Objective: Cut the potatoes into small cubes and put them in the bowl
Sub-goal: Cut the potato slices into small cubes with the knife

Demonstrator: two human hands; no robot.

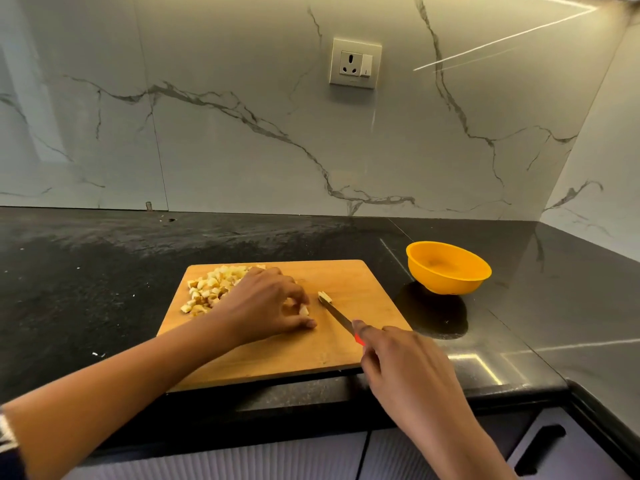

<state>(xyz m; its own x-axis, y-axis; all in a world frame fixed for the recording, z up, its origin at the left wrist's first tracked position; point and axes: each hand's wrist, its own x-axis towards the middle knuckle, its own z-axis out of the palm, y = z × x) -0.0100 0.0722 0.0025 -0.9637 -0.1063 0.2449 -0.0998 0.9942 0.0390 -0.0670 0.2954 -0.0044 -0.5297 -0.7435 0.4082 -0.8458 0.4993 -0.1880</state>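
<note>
L hand [266, 303] half-hides potato piece [304, 310], R hand [405, 362] knife [337, 315] handle.

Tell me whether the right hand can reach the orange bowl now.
Probably yes: only bare counter lies between the right hand and the bowl, which sits beside the board; that hand does grip the knife.

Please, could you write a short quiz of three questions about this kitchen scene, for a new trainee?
1. True or false: the bowl already contains potato cubes.
2. Which hand grips the knife? A) left B) right C) neither
3. Fill in: the bowl stands on the counter, to the ___ of the cutting board.
Key: 1 false, the bowl is empty. 2 B, the right hand; the left hand holds a potato piece. 3 right.
</note>
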